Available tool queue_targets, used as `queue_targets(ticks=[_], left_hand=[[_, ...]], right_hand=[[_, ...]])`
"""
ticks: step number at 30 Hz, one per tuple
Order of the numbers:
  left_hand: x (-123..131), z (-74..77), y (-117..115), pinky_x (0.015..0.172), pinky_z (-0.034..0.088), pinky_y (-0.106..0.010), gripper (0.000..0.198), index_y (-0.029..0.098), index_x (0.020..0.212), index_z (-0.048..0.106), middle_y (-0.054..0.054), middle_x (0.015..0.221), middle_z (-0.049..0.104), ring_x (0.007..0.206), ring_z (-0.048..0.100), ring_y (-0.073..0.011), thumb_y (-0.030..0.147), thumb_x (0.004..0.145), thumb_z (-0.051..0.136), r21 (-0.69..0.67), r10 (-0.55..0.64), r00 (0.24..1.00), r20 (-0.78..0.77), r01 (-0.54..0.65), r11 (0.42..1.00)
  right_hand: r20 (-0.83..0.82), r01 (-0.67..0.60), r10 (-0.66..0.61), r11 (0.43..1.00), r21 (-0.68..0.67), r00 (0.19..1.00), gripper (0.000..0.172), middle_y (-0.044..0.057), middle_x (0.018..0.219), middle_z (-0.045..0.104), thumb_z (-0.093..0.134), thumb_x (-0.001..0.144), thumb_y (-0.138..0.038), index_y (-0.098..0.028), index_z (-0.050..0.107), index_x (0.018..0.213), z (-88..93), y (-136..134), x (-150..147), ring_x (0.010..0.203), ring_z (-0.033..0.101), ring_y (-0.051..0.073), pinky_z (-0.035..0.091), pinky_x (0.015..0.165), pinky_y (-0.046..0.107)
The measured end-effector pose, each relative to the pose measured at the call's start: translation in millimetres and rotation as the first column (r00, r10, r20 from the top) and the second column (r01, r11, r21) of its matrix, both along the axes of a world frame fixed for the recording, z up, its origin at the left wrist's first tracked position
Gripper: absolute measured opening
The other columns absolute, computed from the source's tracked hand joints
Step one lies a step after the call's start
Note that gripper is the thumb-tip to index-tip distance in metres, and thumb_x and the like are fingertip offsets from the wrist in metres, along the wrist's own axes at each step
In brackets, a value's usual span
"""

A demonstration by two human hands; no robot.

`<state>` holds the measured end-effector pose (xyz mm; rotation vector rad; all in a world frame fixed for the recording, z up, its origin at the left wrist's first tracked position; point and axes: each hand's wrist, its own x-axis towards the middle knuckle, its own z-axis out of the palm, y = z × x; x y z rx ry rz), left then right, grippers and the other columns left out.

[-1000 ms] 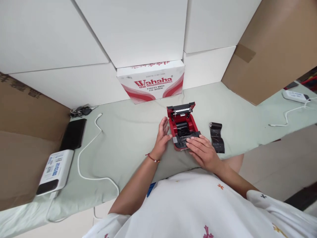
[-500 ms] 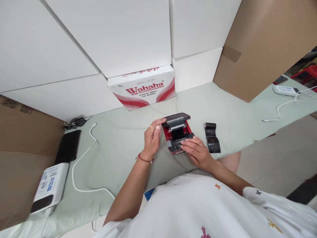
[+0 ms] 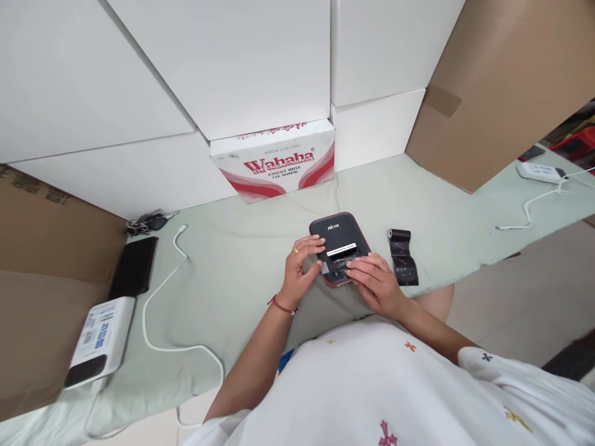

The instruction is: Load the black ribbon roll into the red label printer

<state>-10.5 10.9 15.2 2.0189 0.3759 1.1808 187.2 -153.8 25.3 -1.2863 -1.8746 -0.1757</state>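
Observation:
On the cloth in front of me lies a small black device with a red rim (image 3: 339, 232), which looks like a portable printer, its lid down. A white label strip (image 3: 341, 249) crosses the lid above a slot where shiny black film (image 3: 339, 263) shows. My left hand (image 3: 298, 271) holds the device's left edge, fingers on the lid and thumb lower down. With fingers together, my right hand (image 3: 379, 286) grips the near right corner and presses on the film; its thumb is hidden. Just to the right, a black ribbon roll (image 3: 403, 255) lies partly unrolled.
A Wahaha water carton (image 3: 279, 166) stands behind, against white boxes (image 3: 223, 62). Brown cardboard boxes flank the table at left (image 3: 41, 297) and right (image 3: 493, 93). At left are a black flat case (image 3: 134, 267), a white device (image 3: 100, 341) and a white cable (image 3: 151, 297).
The lid of the printer-like device, raised before, has come down flat. My left hand has slid from the lid's far left corner down along the left edge. My right hand stays at the near end.

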Motion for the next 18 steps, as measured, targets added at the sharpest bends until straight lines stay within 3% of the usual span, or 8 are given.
queue_targets(ticks=[2,4,6,8,14,16,18], left_hand=[[0,-6.9,1,0.127,0.039,-0.060,0.036,0.029,0.135,0.067,-0.012,0.149,0.066,0.152,0.050,-0.0314,0.041,0.102,0.065,-0.092,-0.018,1.000,-0.004,0.018,0.996],[0,-14.3,2,0.134,0.023,-0.063,0.061,0.033,0.156,0.050,-0.012,0.173,0.039,0.166,0.027,-0.0339,0.049,0.100,0.067,-0.192,-0.034,0.999,-0.016,0.030,0.981],[0,-21.1,3,0.137,0.013,-0.063,0.084,0.038,0.168,0.029,-0.009,0.183,0.011,0.171,0.009,-0.0346,0.054,0.097,0.071,-0.271,-0.073,0.997,-0.026,0.063,0.960],[-1,-27.3,5,0.138,0.007,-0.061,0.096,0.042,0.171,0.015,-0.005,0.184,-0.003,0.171,-0.003,-0.0332,0.055,0.096,0.072,-0.324,-0.121,0.992,-0.028,0.106,0.940],[-2,-40.9,6,0.139,-0.005,-0.051,0.104,0.042,0.172,-0.002,0.000,0.184,-0.015,0.170,-0.015,-0.0288,0.054,0.098,0.070,-0.416,-0.204,0.979,-0.007,0.182,0.891],[-2,-42.5,7,0.139,-0.005,-0.050,0.106,0.041,0.172,-0.002,0.001,0.184,-0.016,0.170,-0.015,-0.0289,0.053,0.097,0.072,-0.423,-0.210,0.978,-0.005,0.188,0.886],[-1,-42.6,8,0.140,-0.002,-0.050,0.107,0.040,0.172,-0.002,0.000,0.184,-0.013,0.171,-0.011,-0.0294,0.053,0.097,0.072,-0.431,-0.220,0.975,0.012,0.204,0.879]], right_hand=[[-0.005,0.010,-0.010,1.000,-0.006,1.000,0.045,0.011,0.130,0.078,0.062,0.097,-0.006,-0.022,0.066,0.139,1.9,0,-1,0.126,0.066,0.025,0.049,0.113,0.050],[-0.008,0.017,-0.017,1.000,-0.012,1.000,0.046,0.010,0.130,0.078,0.061,0.097,-0.007,-0.023,0.066,0.140,2.5,-1,-2,0.126,0.067,0.025,0.049,0.113,0.050],[-0.012,0.024,-0.024,1.000,-0.016,1.000,0.047,0.010,0.130,0.078,0.061,0.097,-0.007,-0.023,0.066,0.140,2.0,-1,-3,0.127,0.067,0.025,0.048,0.114,0.050],[-0.023,0.034,-0.035,0.999,-0.019,0.999,0.047,0.010,0.130,0.079,0.061,0.097,-0.007,-0.024,0.066,0.140,1.0,-1,-4,0.127,0.067,0.025,0.048,0.114,0.050],[-0.067,-0.013,0.010,0.999,-0.040,0.998,0.043,0.010,0.130,0.079,0.063,0.096,-0.013,-0.024,0.068,0.137,8.1,-4,-2,0.124,0.068,0.027,0.049,0.114,0.053],[-0.089,-0.059,0.053,0.996,-0.067,0.995,0.032,0.010,0.126,0.080,0.063,0.098,-0.022,-0.023,0.072,0.129,19.4,-1,3,0.119,0.070,0.027,0.053,0.109,0.052],[-0.048,-0.054,0.045,0.977,-0.204,0.998,0.025,0.010,0.118,0.082,0.054,0.103,-0.030,-0.022,0.075,0.115,36.2,7,9,0.111,0.073,0.025,0.057,0.103,0.046]])
